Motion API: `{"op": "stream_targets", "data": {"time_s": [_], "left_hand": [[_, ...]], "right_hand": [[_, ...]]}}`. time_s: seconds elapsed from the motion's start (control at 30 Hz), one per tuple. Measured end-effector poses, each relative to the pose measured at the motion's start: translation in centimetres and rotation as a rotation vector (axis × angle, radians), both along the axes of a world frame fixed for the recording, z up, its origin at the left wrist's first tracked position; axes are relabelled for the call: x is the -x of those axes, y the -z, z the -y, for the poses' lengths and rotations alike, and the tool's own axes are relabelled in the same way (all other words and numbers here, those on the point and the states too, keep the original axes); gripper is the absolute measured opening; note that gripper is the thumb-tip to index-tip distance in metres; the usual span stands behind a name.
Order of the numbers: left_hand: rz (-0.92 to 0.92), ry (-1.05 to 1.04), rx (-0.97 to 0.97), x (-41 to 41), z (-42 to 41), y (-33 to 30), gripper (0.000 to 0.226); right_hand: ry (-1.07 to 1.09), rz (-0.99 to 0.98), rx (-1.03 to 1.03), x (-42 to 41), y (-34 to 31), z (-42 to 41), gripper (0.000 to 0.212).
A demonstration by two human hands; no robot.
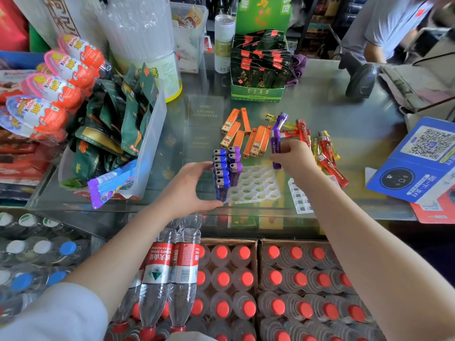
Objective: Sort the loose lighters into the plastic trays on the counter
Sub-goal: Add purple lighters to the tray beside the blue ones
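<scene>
Tray – eight lighters; left hand grips it, right fingers pinch purple lighter.

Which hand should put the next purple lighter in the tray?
The right hand: it already pinches a purple lighter just above the white tray. The left hand steadies the tray's left side.
</scene>
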State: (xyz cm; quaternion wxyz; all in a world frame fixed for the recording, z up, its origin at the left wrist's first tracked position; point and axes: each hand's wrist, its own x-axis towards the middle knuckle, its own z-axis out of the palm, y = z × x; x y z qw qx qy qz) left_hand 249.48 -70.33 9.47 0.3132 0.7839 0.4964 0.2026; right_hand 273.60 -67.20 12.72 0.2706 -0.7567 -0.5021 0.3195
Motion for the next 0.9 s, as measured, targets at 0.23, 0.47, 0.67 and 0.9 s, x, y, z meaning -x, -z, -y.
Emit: {"op": "stream_targets", "data": {"time_s": [0.23,0.47,0.67,0.9], "left_hand": [[-0.001,-0.01,-0.013,0.0,0.1,0.6,0.078],[-0.033,-0.002,0.001,0.1,-0.1,0.4,0.078],[-0.026,0.023,0.005,0.1,-0.2,0.0,0.077],[-0.017,0.017,-0.007,0.2,-0.3,0.6,0.079]], "right_hand": [[-0.267,-0.149,-0.197,1.5,-1.1,5.4,0.012],[-0.46,0.018,-0.148,3.8,0.5,5.8,0.015],[-0.61,0.327,-0.265,3.9,0.0,5.7,0.021],[-0.626,0.361,-0.344,4.5,0.6,5.8,0.025]]}}
